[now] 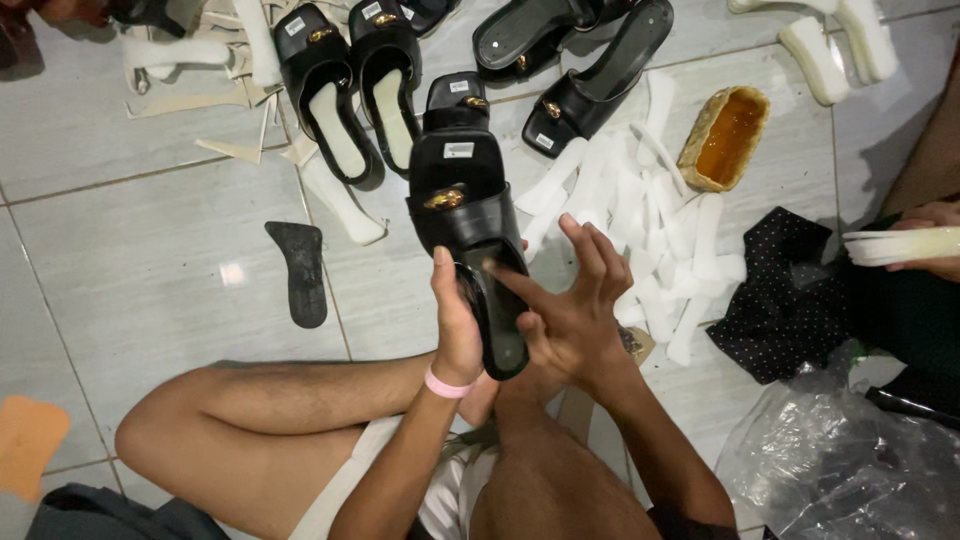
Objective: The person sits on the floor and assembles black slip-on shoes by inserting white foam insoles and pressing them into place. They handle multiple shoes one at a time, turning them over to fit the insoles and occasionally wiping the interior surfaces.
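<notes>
1. On the tiled floor (150, 250), a lone dark insole (302, 272) lies flat to the left, apart from the rest.
2. Your left hand (457, 325) is closed around the heel end of a black sandal (466, 235), thumb laid along its edge, tilting the open footbed up toward you so the inside faces you.
3. Your right hand (575, 310) is spread, its fingertips pressing down into the same sandal's footbed.
4. Beyond your hands I count five more black sandals: a pair with pale insoles (355, 90), one single (457, 100) just behind the held sandal and two stacked (580, 60).
5. A heap of white foam strips (640, 230), too many to count, lies just right of your hands; one woven bowl of amber liquid (725, 137) stands at its far edge.
6. At far right, another person's hand (935, 240) grips a pale sole (900, 245).
</notes>
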`<state>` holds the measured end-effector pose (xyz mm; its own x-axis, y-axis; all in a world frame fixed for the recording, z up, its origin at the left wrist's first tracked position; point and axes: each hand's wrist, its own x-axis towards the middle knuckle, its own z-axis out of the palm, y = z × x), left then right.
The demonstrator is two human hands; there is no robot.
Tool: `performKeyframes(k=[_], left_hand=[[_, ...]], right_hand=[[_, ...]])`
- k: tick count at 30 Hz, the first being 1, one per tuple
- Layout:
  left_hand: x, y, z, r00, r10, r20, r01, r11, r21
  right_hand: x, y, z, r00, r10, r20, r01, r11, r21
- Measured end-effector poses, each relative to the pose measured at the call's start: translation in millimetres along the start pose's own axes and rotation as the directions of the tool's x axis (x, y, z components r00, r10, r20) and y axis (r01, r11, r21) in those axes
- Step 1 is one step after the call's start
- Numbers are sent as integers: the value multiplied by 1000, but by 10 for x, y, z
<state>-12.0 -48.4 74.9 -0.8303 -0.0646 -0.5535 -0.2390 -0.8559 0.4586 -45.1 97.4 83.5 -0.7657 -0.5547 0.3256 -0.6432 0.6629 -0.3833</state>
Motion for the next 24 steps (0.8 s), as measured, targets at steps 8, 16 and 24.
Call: performKeyframes(k=[8,16,24], left_hand=[[192,307,2,974,219,59,-220,976,4],[127,399,97,976,214,28,-215,976,28],[182,504,-12,943,333,32,-333,943,2]], right_hand=[[-317,-71,-230,975,-220,39,224,966,-131],[-96,-65,-122,998,-34,-48,34,999,3],[-206,-122,-96,987,-151,-58,142,981,-133]])
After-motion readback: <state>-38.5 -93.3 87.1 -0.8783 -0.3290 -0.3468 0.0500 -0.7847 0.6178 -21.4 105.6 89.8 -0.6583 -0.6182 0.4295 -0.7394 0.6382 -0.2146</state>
